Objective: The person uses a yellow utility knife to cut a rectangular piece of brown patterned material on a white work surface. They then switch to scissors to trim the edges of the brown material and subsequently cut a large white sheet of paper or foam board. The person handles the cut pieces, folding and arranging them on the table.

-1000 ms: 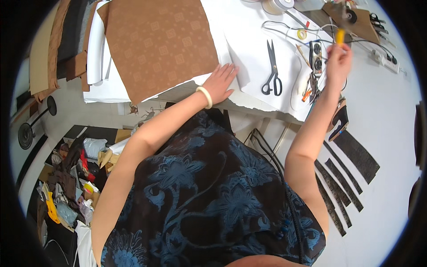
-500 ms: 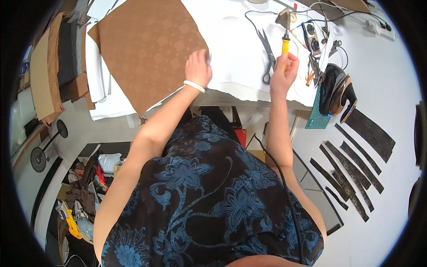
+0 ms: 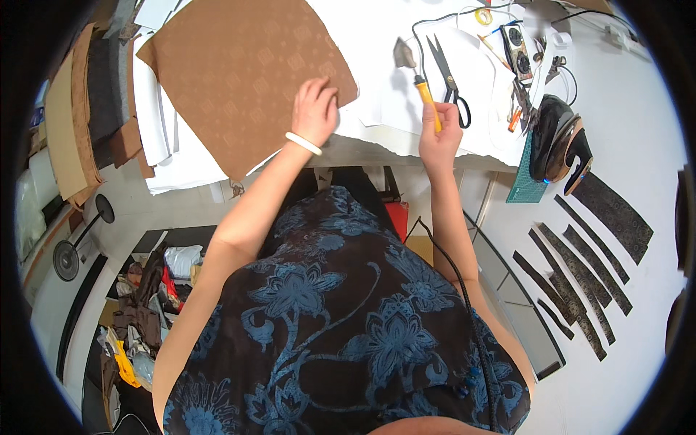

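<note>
A large piece of brown patterned fabric [image 3: 239, 72] lies over white paper on the table. My left hand [image 3: 314, 112] rests on it near the right corner, fingers slightly bent and apart, holding nothing. In my right hand [image 3: 441, 141] is a yellow-handled tool with a flat triangular metal head [image 3: 422, 88]. Its head is raised over the white paper, pointing away from me and slightly left; motion blurs it. Black scissors [image 3: 449, 76] lie just right of the tool, blades pointing away.
Small tools, a roll of yellow tape [image 3: 483, 16] and cords crowd the far right. A dark iron [image 3: 554, 145] stands beside a green cutting mat [image 3: 528, 185]. Dark patterned strips [image 3: 573, 272] lie at right. Stacked material [image 3: 69, 123] is at left; a bin of scraps [image 3: 145, 312] sits below.
My right hand has brought the yellow-handled tool left and nearer, past the scissors. My left hand has shifted slightly left, its fingers less curled. The brown fabric's right corner shows further right.
</note>
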Demonstrator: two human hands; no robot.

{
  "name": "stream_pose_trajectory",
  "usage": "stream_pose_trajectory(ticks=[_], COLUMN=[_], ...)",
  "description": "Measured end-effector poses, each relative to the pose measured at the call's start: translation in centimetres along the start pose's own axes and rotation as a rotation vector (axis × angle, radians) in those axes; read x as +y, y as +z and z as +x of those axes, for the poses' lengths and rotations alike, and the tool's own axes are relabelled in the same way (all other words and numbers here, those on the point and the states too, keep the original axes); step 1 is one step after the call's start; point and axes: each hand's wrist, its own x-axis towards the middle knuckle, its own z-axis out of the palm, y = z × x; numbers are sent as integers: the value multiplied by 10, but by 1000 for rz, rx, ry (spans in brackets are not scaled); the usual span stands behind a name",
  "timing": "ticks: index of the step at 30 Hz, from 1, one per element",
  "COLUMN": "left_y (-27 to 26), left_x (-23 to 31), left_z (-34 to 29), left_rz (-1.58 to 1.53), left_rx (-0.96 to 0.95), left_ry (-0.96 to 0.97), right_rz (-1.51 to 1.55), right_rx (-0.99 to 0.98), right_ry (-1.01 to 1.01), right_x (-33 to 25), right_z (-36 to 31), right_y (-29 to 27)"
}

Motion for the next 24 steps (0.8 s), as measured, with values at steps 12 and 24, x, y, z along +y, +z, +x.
stream_pose_trajectory(ticks=[12, 24], left_y=[4, 15], left_x=[-64, -69], left_z=[53, 41], left_rz=[79, 302], left_rx=[-132, -233], left_ry=[137, 188], right_rz=[-379, -420], right_rx=[-293, -81], right_ry=[-121, -167], right_x=[40, 57], right_z=[-69, -74], right_y=[72, 75])
